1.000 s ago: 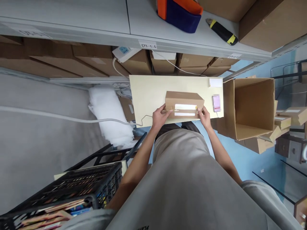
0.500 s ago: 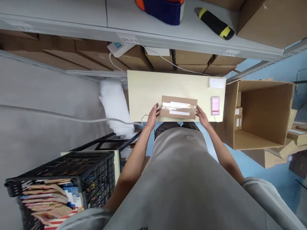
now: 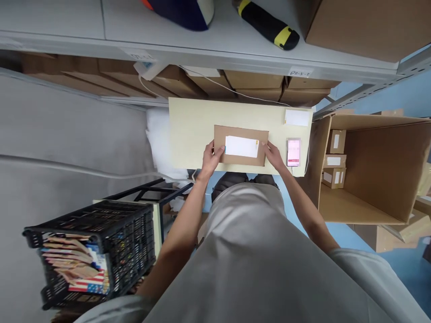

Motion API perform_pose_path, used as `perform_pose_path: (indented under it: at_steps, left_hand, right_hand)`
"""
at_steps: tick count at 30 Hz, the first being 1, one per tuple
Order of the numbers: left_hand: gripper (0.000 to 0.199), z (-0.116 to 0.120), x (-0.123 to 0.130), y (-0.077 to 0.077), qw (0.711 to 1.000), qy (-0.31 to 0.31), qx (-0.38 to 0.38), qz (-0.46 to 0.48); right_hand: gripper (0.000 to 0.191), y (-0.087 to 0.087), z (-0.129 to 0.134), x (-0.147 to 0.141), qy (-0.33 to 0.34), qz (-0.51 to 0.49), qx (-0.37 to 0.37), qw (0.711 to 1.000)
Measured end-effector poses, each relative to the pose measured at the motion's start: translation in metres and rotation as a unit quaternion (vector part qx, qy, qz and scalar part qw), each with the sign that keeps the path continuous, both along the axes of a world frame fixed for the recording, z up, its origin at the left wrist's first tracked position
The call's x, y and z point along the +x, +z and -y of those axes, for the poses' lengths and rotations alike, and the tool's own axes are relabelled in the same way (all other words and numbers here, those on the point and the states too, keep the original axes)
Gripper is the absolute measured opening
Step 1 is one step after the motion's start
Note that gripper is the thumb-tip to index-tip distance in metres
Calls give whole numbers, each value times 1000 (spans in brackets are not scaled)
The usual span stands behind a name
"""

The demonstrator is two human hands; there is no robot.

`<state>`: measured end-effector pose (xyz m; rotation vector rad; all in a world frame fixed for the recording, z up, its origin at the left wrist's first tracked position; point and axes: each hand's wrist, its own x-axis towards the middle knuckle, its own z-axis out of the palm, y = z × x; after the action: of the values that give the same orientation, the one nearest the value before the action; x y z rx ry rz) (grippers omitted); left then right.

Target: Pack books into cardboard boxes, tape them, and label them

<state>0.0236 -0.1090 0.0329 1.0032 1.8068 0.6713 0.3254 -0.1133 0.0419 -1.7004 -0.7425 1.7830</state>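
A flat brown cardboard box (image 3: 220, 134) with a white label (image 3: 241, 146) on its upper face is over the pale yellow tabletop (image 3: 191, 116). My left hand (image 3: 212, 158) grips its left end, thumb on top. At the right end my right hand (image 3: 273, 154) holds it, thumb also on the upper face. The fingers beneath the box are mostly hidden. Right of my right hand lies a phone (image 3: 293, 152) with a pink screen and a cable. A white paper slip (image 3: 296, 117) is at the table's back right corner.
A large open carton (image 3: 377, 206) with small labelled boxes stands at the right. Shelving (image 3: 202, 56) with boxes runs behind the table; a black-yellow tool (image 3: 269, 26) lies on it. White wrap (image 3: 161, 139) and a black crate (image 3: 131, 251) of packets are at the left.
The box now shows one large label instead of the taped face with two white strips. Both hands have closed onto its ends, thumbs on top. The camera view has shifted.
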Motion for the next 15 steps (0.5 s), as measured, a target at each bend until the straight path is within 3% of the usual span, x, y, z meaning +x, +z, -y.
perform_pose_path:
  at_steps: [6, 9, 12, 15]
  left_hand:
    - [55, -19, 11, -13, 995, 24, -55, -77]
    - [66, -25, 30, -8, 982, 18, 33, -183]
    - [66, -41, 82, 1, 970, -92, 142, -172]
    - [51, -68, 161, -3, 967, -198, 137, -87]
  right_hand:
    - [70, -32, -20, -11, 35, 45, 3, 998]
    - [70, -42, -25, 5, 12, 68, 41, 997]
    - [69, -53, -34, 54, -71, 148, 110, 980]
    - [66, -71, -48, 120, -166, 259, 149, 940]
